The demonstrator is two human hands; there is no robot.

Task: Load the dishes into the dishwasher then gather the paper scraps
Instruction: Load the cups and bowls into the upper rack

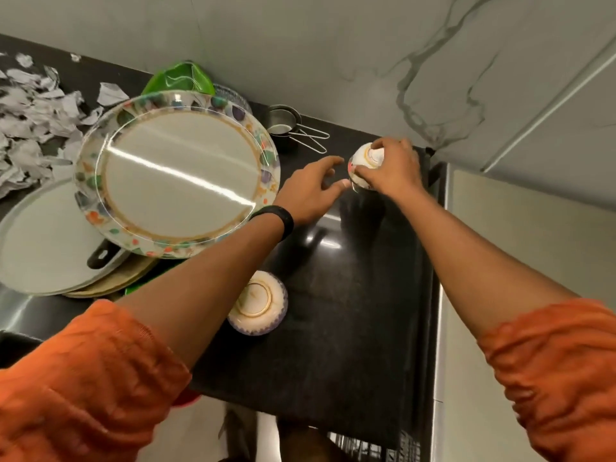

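- The right hand (pixel 388 170), at about 1 o'clock from the middle of the view, has its fingers curled over a small bowl (pixel 365 161). The bowl is white, turned bottom-up, and sits near the far right corner of the dark bench (pixel 350 311).
- A thin metallic edge shows under that bowl's near rim. It may belong to another vessel beneath, but the blur leaves this unclear.
- The left hand (pixel 311 193) lies just beside the bowl at its 9 o'clock, fingers loosely spread and holding nothing. Its thumb tip is close to the bowl's rim, and a black wristband (pixel 278 220) circles the wrist.
- A second bowl (pixel 258 303), also upside down and with a purple-patterned rim, rests on the bench at 6 o'clock, partly under the left forearm.
- A large oval plate (pixel 176 171) with a flowered border sits tilted at 9 o'clock on top of a stack. A grey plate (pixel 43 241) lies lower to its left, and a black handle (pixel 100 253) pokes out between them.
- A green dish (pixel 180 80) stands behind the oval plate at 11 o'clock, against the wall.
- Steel cups (pixel 283 123) with wire handles sit at 12 o'clock, between the oval plate and the gripped bowl.
- Paper scraps (pixel 33 111) are heaped at 10 o'clock on the far left of the bench.
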